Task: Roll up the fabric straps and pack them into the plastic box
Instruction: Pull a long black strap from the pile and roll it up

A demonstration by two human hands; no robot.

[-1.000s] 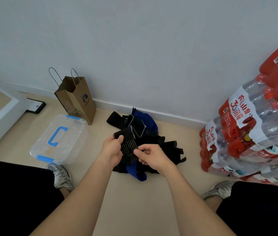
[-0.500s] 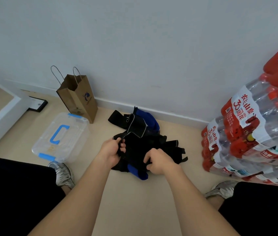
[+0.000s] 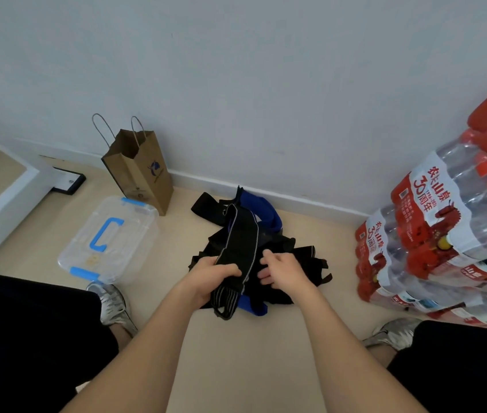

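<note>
Beige floor: left hand (image 3: 212,277) grips one black strap (image 3: 240,234) above the pile (image 3: 303,259), likely isolating it for rolling; right hand (image 3: 285,271) hovers loose-fingered (holding nothing); lidded plastic box (image 3: 136,242) sits left.

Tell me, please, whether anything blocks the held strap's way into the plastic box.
Yes: the lid sits on the plastic box, covering it. The floor between it and the strap in the left hand looks bare.

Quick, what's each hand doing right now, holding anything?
Left hand: grips a black strap.
Right hand: open, holding nothing, over the strap pile.
</note>
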